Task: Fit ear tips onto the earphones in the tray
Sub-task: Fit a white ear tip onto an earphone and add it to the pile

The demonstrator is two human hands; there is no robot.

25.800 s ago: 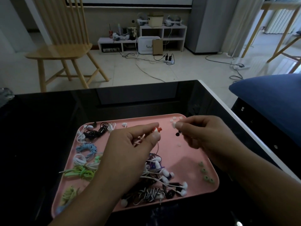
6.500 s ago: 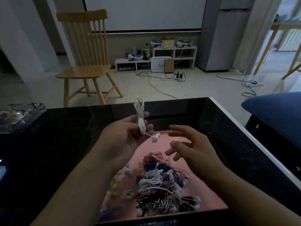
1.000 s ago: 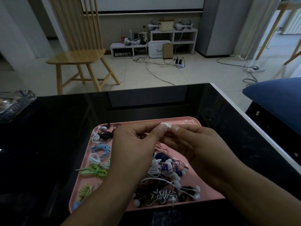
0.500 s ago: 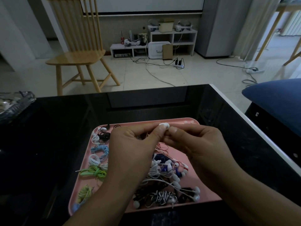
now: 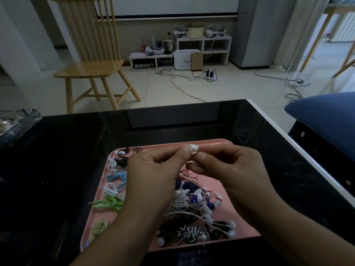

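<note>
Little has shifted in the last half second: both hands stay bunched together above the far end of the shallow pink plastic tray, and the right thumb has eased a touch away from the small white earbud with its rounded silicone tip. The left hand pinches that earbud between thumb and forefinger, its white end poking out just over the tray's far rim. The right hand has its fingers curled in close beside it, thumb tip almost against the bud; whether it grips the tip or only steadies it I cannot tell from here.

The step in hand looks to be seating a tip on this one earbud, and it seems nearly on. What comes next, I'd guess, is a firm push and a small twist so the tip sits all the way round, then laying the pair back down.

Inside the tray, at its left side, lie neatly coiled earphones in black, blue, white and green; at its near middle sits a tangled heap of loose earphones waiting their turn.
</note>
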